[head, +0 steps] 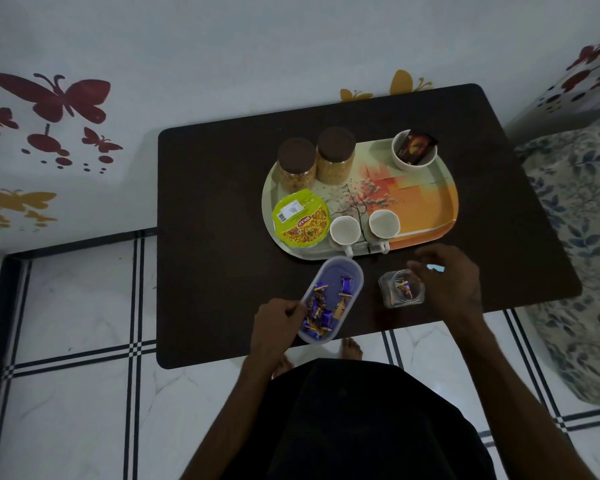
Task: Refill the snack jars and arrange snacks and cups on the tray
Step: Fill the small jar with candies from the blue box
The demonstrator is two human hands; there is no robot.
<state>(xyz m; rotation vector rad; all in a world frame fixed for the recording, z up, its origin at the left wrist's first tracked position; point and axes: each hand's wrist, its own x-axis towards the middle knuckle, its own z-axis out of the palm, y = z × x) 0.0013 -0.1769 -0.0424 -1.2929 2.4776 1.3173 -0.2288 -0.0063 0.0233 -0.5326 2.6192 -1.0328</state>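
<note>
The tray [426, 216] sits on the dark table [205, 202]. Just in front of the tray, an oval tub [329, 282] of purple-wrapped candies [317, 315] is gripped at its near left rim by the left hand [278, 320]. Right of the tub, a small clear jar [400, 289] holding one candy is met by the curled fingers [418, 268] of the right hand [447, 282]; whether anything is pinched cannot be told.
</note>
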